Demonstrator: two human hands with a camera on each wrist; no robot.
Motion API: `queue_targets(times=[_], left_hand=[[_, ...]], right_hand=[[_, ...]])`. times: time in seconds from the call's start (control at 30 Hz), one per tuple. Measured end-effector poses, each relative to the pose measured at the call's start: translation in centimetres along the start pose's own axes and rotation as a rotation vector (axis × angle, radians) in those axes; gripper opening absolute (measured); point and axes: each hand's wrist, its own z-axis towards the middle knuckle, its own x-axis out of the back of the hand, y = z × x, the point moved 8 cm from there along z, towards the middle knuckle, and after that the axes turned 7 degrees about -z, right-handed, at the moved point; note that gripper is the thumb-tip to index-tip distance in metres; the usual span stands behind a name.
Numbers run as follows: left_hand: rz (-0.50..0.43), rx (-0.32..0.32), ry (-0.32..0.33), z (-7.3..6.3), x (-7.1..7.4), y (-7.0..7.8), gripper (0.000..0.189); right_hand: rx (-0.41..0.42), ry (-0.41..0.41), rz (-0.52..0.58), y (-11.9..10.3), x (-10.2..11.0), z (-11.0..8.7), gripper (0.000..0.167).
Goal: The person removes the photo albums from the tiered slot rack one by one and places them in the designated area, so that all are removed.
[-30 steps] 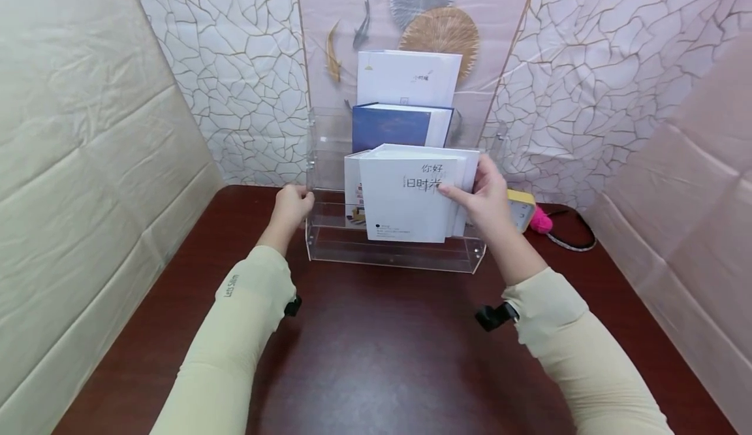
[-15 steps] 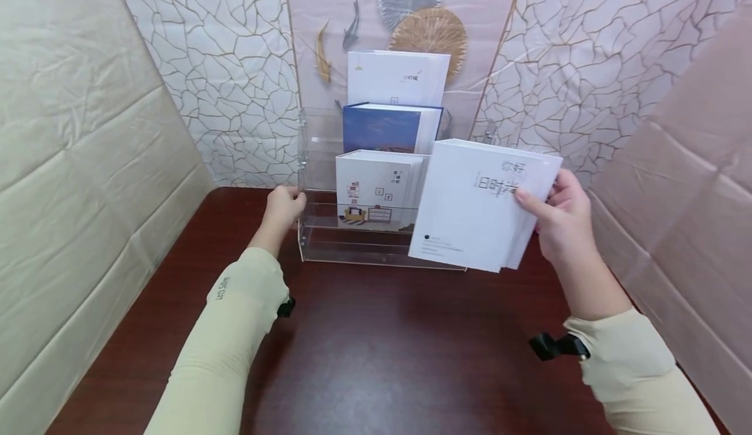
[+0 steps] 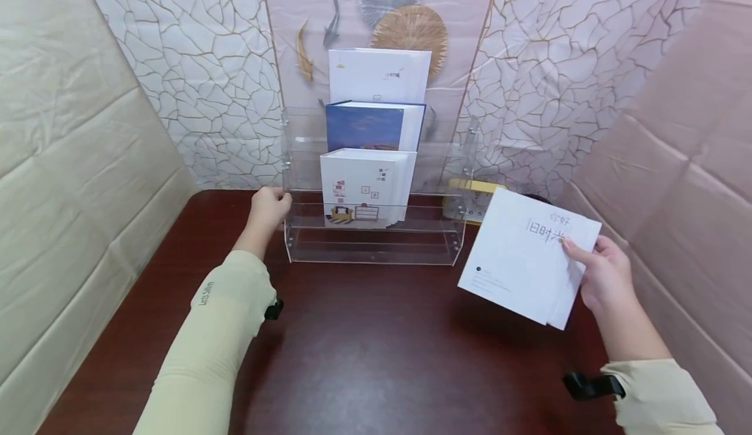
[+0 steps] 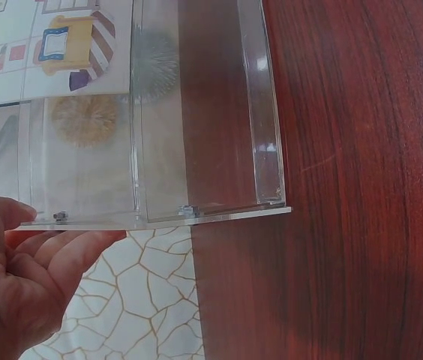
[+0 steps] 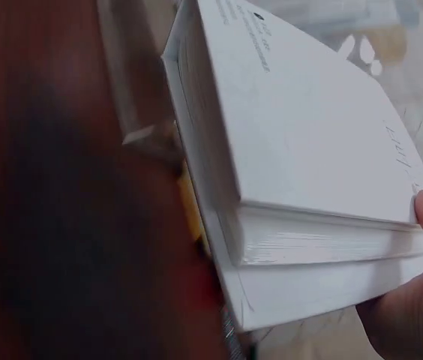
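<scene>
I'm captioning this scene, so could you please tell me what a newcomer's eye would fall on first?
Probably the thick white book with dark lettering, held tilted in the right hand at right. Next, the clear acrylic tiered rack at centre, its left side gripped by the left hand, bearing a rear white book, a blue-covered middle book and a front white book with furniture drawings.

The left arm (image 3: 205,330) reaches forward, left hand (image 3: 269,211) pinching between thumb (image 4: 7,210) and fingers (image 4: 76,259); the right arm (image 3: 664,389) reaches forward, right hand (image 3: 608,275) gripping, its thumb in front.
</scene>
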Motion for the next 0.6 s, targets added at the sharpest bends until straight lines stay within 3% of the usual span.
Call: queue_targets(times=[0.17, 0.3, 0.5, 0.6], left_hand=[[0.014, -0.01, 0.016, -0.1, 0.6, 0.1, 0.041], [0.029, -0.016, 0.008, -0.3, 1.0, 0.2, 0.041], [0.033, -0.022, -0.003, -0.5, 1.4, 0.5, 0.04], [0.045, -0.032, 0.008, -0.5, 1.5, 0.7, 0.039]], right_hand=[[-0.134, 0.089, -0.127, 2.7, 4.1, 0.9, 0.021], [-0.202, 0.132, -0.317, 4.3, 6.8, 1.7, 0.035], [-0.275, 0.115, -0.497, 5.7, 9.7, 3.0, 0.043], [-0.301, 0.073, -0.638, 5.9, 10.2, 3.6, 0.065]])
